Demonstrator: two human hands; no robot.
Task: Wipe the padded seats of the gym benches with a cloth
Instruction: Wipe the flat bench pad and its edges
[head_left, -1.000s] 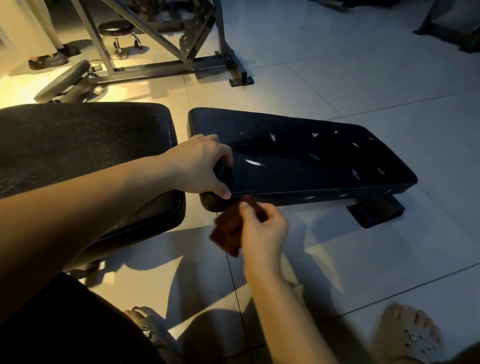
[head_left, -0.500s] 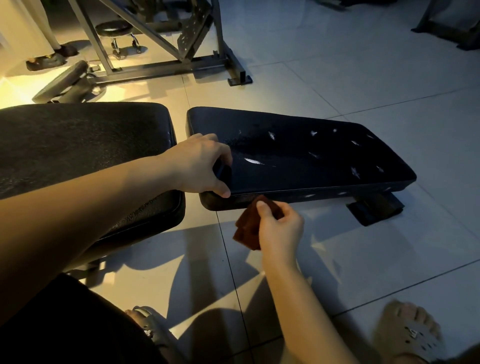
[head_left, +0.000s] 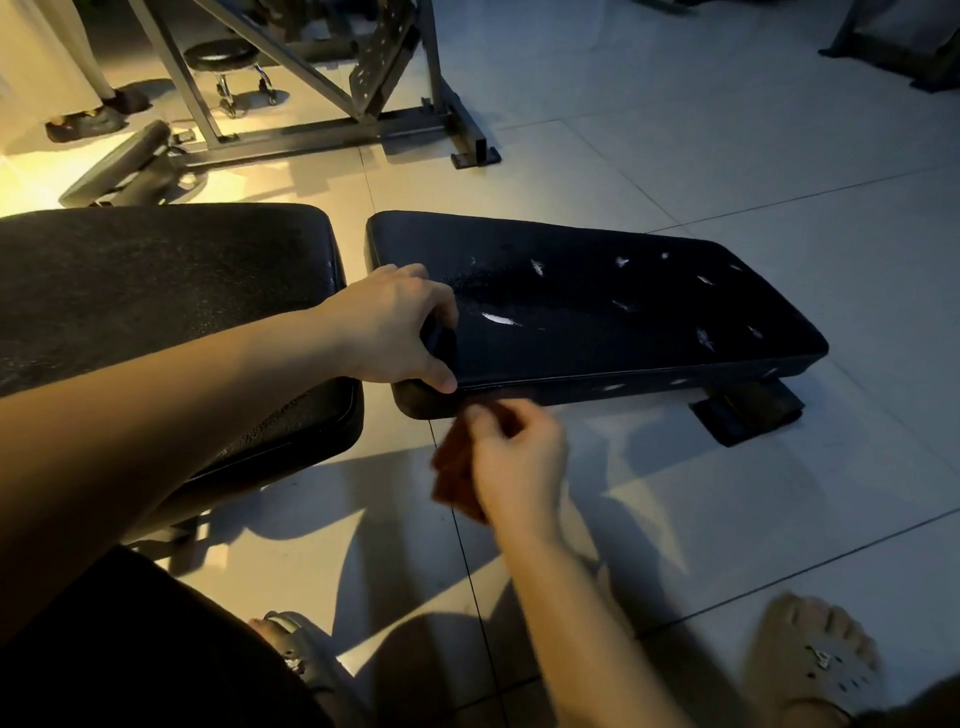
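Here, left hand (head_left: 387, 327): fingers curled on the padded seat (head_left: 597, 332) corner.
Right hand (head_left: 519, 462): fingers pinching a blurred rust-brown cloth (head_left: 451, 467).
Padded seat: flat, black, white-scuffed.

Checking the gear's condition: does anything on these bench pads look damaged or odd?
Yes. The right bench pad has white nicks scattered over its black top and front edge, which look like tears in the cover.

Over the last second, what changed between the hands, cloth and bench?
The right hand, gripping the brown cloth, swept right just below the front edge of the bench pad, then back left; it is blurred now. Nothing taken or let go. The left hand keeps gripping the pad's near corner; the pad stayed put.
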